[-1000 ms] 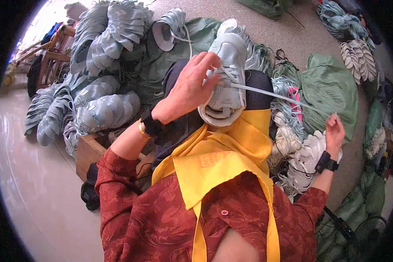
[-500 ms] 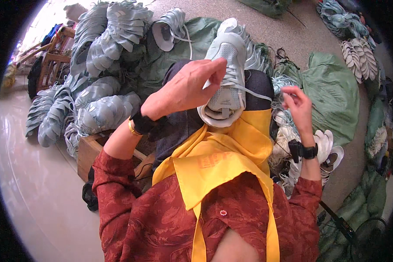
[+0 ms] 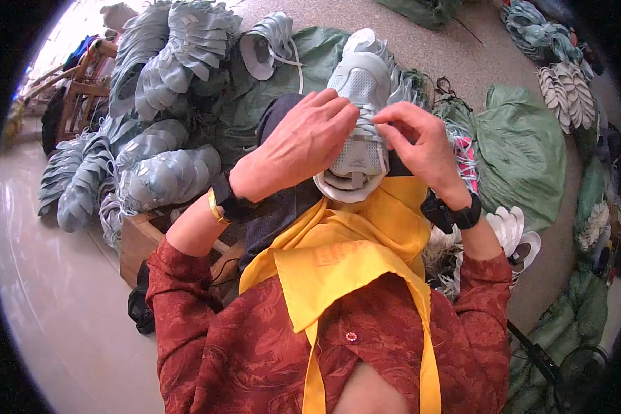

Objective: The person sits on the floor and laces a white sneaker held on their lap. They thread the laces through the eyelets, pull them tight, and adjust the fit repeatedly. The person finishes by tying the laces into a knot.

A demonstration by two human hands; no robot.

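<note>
A pale grey-blue shoe upper (image 3: 355, 162) lies lengthwise over my lap, its collar toward me and its toe pointing away. White shoelace (image 3: 367, 121) crosses its middle. My left hand (image 3: 307, 134) is closed at the left side of the lacing, its fingertips turned in and what they hold hidden. From the right, my right hand (image 3: 417, 141) reaches the same rows of lace, with thumb and fingers bent in a pinch at the shoelace. The fingers partly cover the eyelets.
Stacks of similar uppers (image 3: 169, 176) are heaped at left, some above a wooden box (image 3: 141, 245). A green sack (image 3: 521, 155) lies at right, near pink-and-white laced pieces (image 3: 467, 162) and white shoe parts (image 3: 510, 231). A yellow apron (image 3: 338, 269) covers my front.
My right hand has moved left and away from me, from beside the shoe upper onto its lacing. The lace that stretched out to the right is no longer seen there. My left hand stays close by.
</note>
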